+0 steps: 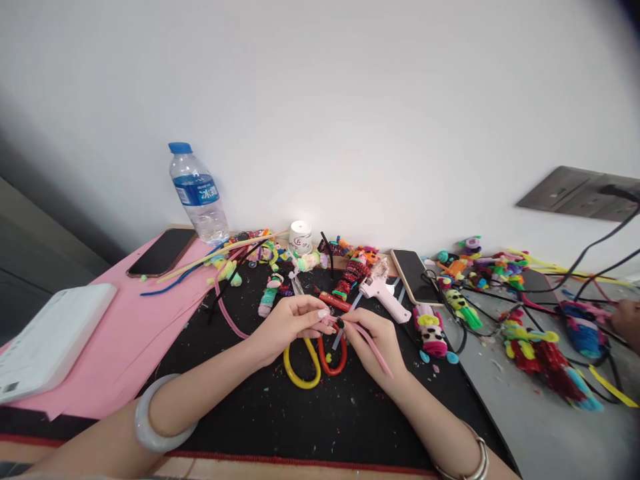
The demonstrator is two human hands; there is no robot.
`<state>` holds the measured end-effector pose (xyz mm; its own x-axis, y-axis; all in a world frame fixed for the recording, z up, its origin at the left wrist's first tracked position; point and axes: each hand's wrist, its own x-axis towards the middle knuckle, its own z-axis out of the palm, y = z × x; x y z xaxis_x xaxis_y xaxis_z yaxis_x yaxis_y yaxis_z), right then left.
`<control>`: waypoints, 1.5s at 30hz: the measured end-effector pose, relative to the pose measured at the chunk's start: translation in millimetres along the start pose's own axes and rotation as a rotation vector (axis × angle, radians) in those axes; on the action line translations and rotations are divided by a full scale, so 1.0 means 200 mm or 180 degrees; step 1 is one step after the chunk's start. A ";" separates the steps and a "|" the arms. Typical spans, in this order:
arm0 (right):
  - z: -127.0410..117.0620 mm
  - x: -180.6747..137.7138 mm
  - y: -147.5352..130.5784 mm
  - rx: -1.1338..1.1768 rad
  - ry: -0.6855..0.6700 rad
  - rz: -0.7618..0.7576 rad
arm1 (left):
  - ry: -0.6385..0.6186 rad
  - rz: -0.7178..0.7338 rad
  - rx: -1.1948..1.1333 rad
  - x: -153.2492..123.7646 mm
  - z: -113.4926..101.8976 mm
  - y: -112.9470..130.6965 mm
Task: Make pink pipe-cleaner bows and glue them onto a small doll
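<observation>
My left hand (295,323) and my right hand (377,340) meet over the black mat (280,433), fingertips pinched together. A pink pipe cleaner (374,350) runs between them, its free end lying across my right hand. A small black piece (340,323) shows at the right fingertips; its exact shape is hidden. Under my hands lie scissors with a yellow and red handle (301,385), blades pointing away. Just beyond is a red pen-like stick (334,301). A pale pink glue gun (386,298) rests to the right of it.
Colourful pipe-cleaner figures (433,333) lie along the back and right. A water bottle (200,200), dark phone (163,252) and white box (55,340) stand left. Another phone (416,277), a paper cup (301,237) and black cables sit behind. Another person's hand (627,323) shows at right.
</observation>
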<state>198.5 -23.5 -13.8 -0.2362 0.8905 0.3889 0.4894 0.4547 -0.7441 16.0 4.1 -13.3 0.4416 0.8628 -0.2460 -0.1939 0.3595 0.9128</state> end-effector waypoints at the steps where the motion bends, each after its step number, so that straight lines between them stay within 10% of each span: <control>1: 0.00 0.00 0.00 0.0051 -0.0032 0.0067 | -0.0020 -0.0007 -0.0011 0.00 0.00 0.00; 27: 0.07 -0.01 -0.02 0.2433 -0.0454 0.0976 | -0.0471 -0.0065 -0.0543 -0.01 0.00 0.00; 36: 0.05 -0.02 0.00 0.1210 0.0233 0.0571 | 0.0001 0.0086 -0.0032 0.00 0.01 0.01; 45: 0.02 0.00 0.04 -0.0508 0.0478 -0.1026 | 0.0236 0.0044 0.0275 0.00 0.01 0.00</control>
<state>199.5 -21.0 -21.3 -0.2795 0.6850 0.6728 0.5375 0.6923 -0.4815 18.2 3.1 -13.1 0.3728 0.8926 -0.2536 -0.1220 0.3181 0.9402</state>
